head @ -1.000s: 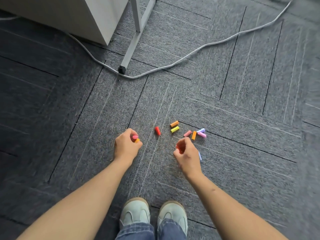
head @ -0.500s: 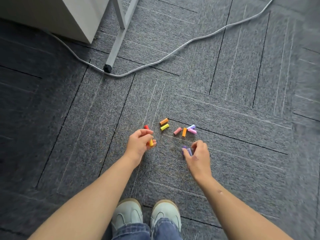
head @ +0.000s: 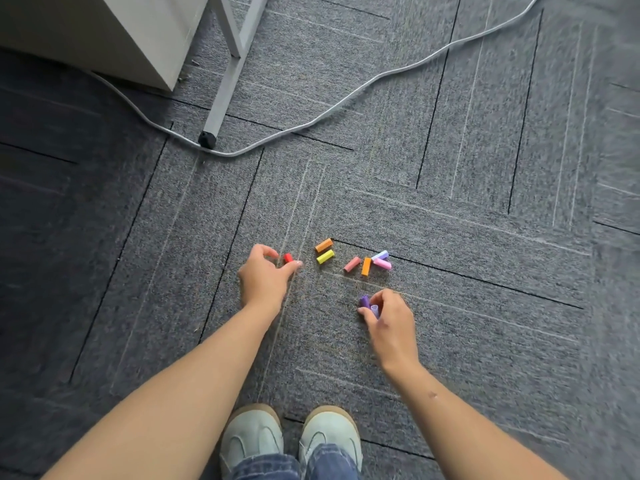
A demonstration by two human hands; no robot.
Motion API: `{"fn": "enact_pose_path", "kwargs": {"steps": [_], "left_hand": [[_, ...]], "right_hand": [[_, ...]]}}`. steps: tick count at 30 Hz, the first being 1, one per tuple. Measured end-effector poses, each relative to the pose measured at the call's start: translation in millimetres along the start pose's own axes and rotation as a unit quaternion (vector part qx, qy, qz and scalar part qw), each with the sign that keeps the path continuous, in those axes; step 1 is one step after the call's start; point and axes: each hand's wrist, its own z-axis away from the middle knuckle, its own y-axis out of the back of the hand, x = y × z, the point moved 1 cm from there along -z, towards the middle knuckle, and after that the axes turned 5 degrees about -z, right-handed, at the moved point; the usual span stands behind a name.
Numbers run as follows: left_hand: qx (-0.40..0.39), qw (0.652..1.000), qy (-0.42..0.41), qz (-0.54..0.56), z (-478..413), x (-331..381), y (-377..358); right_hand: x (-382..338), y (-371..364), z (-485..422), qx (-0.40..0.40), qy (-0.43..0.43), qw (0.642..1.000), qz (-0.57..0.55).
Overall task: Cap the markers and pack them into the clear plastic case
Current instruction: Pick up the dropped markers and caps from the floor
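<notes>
Several small coloured marker caps lie loose on the grey carpet: an orange cap [head: 323, 244], a yellow cap [head: 325, 257], a salmon cap [head: 352, 264], a second orange one [head: 366, 266], a lilac cap [head: 380, 255] and a pink cap [head: 382, 264]. My left hand [head: 263, 277] reaches to a red cap [head: 288, 258], forefinger and thumb closing on either side of it. My right hand [head: 389, 322], nearer to me, pinches a dark purple cap [head: 363, 301] with a paler lilac piece beside it. No marker bodies or clear case are in view.
A grey cable [head: 346, 98] snakes across the carpet behind the caps. A metal desk leg [head: 221, 98] with a black foot and a white cabinet [head: 121, 36] stand at the back left. My two pale shoes [head: 252, 434] are at the bottom.
My left hand moved forward from the spot near me to the red cap; the pink and orange caps it held are no longer visible. My right hand picked up the purple cap.
</notes>
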Motion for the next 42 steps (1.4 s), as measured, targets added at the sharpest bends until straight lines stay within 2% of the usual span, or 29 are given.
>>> {"fn": "enact_pose_path", "kwargs": {"steps": [8, 13, 16, 20, 24, 27, 31, 35, 39, 42], "left_hand": [[-0.013, 0.999, -0.026, -0.041, -4, 8, -6], [-0.092, 0.993, -0.076, -0.02, 4, 6, 1], [-0.178, 0.981, -0.048, 0.059, 17, 4, 3], [-0.3, 0.931, 0.023, 0.209, 33, -6, 1], [-0.343, 0.89, 0.08, 0.289, 43, -10, -2], [-0.356, 0.873, 0.089, 0.323, 46, -11, -2], [-0.36, 0.856, 0.092, 0.36, 44, -8, 1], [-0.342, 0.862, 0.098, 0.361, 40, 0, 1], [-0.319, 0.873, 0.098, 0.354, 35, 7, -3], [-0.32, 0.885, 0.094, 0.325, 33, 12, -6]], "right_hand": [[-1, 4, -2, -0.021, 0.0, 1.0, 0.004], [-2, 8, -3, -0.033, 0.004, 0.999, 0.005], [-2, 10, -2, -0.039, 0.013, 0.999, 0.015], [-1, 11, -2, -0.038, 0.004, 0.999, 0.002], [-3, 13, -3, -0.045, -0.054, 0.995, -0.072], [-10, 17, -5, -0.042, -0.112, 0.976, -0.184], [-17, 23, -7, -0.085, -0.141, 0.924, -0.345], [-21, 25, -7, -0.109, -0.15, 0.884, -0.429], [-26, 24, -11, -0.108, -0.196, 0.83, -0.511], [-28, 25, -14, -0.106, -0.211, 0.808, -0.539]]}}
